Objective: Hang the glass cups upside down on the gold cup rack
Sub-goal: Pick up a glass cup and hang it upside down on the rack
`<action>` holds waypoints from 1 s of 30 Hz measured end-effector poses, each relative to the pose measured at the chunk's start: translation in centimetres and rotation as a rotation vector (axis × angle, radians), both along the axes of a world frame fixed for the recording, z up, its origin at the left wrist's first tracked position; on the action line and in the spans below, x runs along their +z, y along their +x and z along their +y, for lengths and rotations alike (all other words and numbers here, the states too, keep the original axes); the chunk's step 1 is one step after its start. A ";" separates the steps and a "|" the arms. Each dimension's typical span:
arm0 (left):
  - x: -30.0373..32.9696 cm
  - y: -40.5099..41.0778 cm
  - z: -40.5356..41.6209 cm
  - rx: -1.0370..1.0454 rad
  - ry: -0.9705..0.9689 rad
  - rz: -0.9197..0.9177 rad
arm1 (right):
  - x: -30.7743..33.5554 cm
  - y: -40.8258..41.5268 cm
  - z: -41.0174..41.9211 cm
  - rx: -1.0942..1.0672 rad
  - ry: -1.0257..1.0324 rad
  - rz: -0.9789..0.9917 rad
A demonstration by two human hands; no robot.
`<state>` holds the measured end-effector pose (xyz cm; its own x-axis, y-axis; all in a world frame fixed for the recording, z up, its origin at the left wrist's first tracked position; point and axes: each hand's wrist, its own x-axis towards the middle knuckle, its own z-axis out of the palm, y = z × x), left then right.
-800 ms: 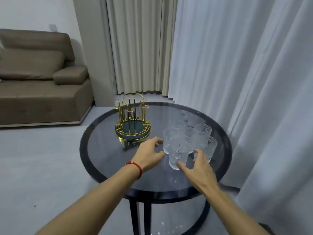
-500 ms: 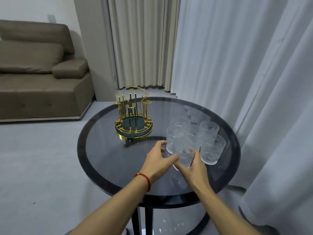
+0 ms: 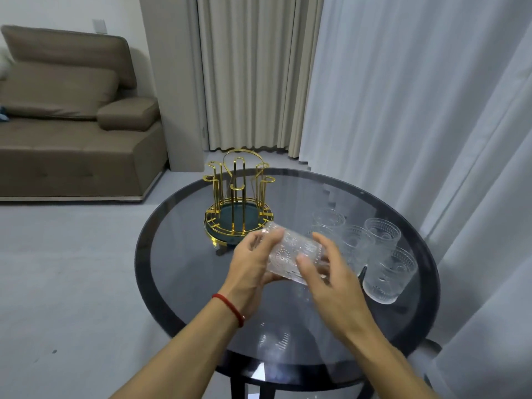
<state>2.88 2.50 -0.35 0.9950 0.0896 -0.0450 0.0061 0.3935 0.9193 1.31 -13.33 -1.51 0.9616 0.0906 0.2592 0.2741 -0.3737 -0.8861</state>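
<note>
Presently, one embossed glass cup [image 3: 293,256] was held clear of the round glass table [image 3: 187,283], lying roughly on its side between both hands, just in front of the gold cup rack [image 3: 237,203]. The left hand [image 3: 249,267] curled its fingers around the end nearer the rack; the right hand [image 3: 328,272] wrapped thumb and fingers around the opposite end. Which end was the rim could not be determined.

Handling assessment: the cup appeared rigid, brittle and moderately light. Its smooth areas were likely slippery, while the raised pattern on the wall should give the fingertips some purchase. The recommended hold was on the patterned side wall, with the mouth left unobstructed so a peg could enter it. Contact between glass and metal prongs, or glass and tabletop, risked chipping and called for a slow, vertical lowering.

The rack carried no cups. The remaining cups [image 3: 388,273] stood upright in a tight cluster at the table's right side, several apparently touching one another.
</note>
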 end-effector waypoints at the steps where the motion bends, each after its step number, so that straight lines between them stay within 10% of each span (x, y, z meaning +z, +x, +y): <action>1: -0.2 0.5 0.5 -0.030 -0.053 -0.024 | 0.7 0.7 0.5 0.012 -0.005 0.023; 4: -1.5 2.2 2.2 0.026 -0.007 -0.092 | 3.2 3.2 1.7 0.022 -0.055 0.029; 9: -7.1 5.2 6.8 0.368 1.130 -0.021 | 7.5 9.6 2.1 -0.166 -0.102 -0.068; 12: -10.1 6.5 7.8 0.265 1.438 -0.040 | 10.0 14.8 2.7 -0.245 -0.071 -0.096; 23: -11.8 7.8 7.4 0.177 1.671 0.025 | 15.8 28.5 10.9 -0.087 -0.340 -0.255; 30: -11.9 7.5 7.3 0.185 1.639 0.011 | 14.9 32.7 15.6 0.203 -0.433 0.048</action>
<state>10.40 9.82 -12.23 0.9664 0.1558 0.2045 0.0815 -0.9401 0.3310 34.05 2.25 13.40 0.9233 0.3673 0.1122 0.3422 -0.6542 -0.6745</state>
